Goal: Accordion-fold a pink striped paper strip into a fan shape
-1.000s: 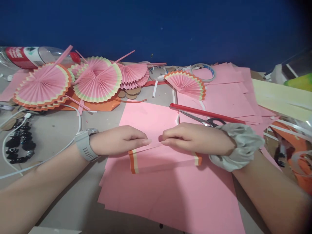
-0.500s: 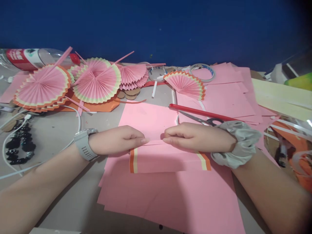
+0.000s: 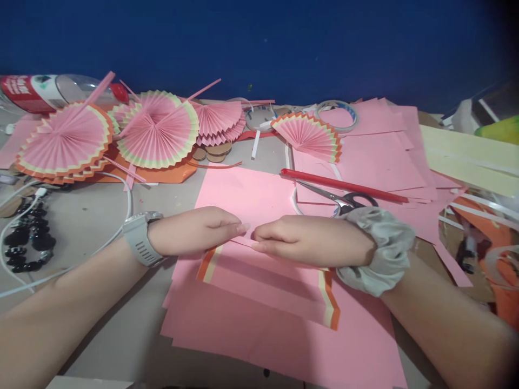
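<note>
My left hand [image 3: 213, 229] and my right hand [image 3: 298, 237] pinch the far edge of a pink paper strip [image 3: 267, 278] with orange and cream bands at both short ends. A narrow fold runs along that edge between my thumbs. The strip's near side hangs tilted, its right end lower. Beneath it lies a stack of large pink sheets [image 3: 243, 335]. Just past my right hand are black-handled scissors [image 3: 344, 200], a roll of tape [image 3: 298, 202] partly hidden by that hand, and a long red stick [image 3: 344, 185].
Finished pleated fans [image 3: 158, 129] stand at the back left near a plastic bottle [image 3: 60, 92]. A half-open fan [image 3: 308, 138] and a tape roll [image 3: 336, 115] are at the back. Pink sheets [image 3: 365, 156] and cream paper [image 3: 466, 154] lie right; a black bead bracelet [image 3: 30, 237] and white cable [image 3: 130, 189] lie left.
The strip has turned, its right end coming nearer to me. My right hand has moved left and slightly nearer, closer to my left hand, uncovering more of the scissors and tape roll.
</note>
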`<state>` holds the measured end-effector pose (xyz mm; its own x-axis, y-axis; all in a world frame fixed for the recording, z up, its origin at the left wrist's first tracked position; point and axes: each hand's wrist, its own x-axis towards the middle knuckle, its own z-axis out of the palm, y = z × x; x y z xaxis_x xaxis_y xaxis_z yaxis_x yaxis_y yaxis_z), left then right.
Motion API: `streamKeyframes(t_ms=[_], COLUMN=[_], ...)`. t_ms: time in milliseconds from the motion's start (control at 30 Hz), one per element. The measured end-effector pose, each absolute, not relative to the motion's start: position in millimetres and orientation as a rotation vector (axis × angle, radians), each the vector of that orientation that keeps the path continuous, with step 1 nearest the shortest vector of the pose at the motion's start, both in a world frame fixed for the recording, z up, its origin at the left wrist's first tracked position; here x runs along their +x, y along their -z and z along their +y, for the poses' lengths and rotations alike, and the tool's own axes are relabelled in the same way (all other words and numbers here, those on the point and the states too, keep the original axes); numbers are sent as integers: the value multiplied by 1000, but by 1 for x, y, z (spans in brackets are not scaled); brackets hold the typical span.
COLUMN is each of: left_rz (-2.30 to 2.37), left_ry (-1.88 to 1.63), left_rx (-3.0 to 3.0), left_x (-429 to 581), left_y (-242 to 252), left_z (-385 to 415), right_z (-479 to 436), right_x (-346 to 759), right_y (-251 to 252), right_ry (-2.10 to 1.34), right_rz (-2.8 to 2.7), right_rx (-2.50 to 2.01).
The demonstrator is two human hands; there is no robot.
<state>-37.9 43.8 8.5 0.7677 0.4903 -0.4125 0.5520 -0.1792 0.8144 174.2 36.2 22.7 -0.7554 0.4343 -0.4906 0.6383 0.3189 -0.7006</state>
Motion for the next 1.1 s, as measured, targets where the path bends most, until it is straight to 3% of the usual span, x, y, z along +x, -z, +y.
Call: streamKeyframes(t_ms=[333, 1100], left_rz=[761, 825], left_ry=[213, 198], left_rx=[1607, 1844], left_x=[-45, -42], left_y=[-11, -7], left_z=[47, 44], right_z=[37, 34], right_x=[187, 175], right_y=[-20, -11], right_ry=[1396, 1448], right_rz=[2344, 2378], right_rx=[989, 1125])
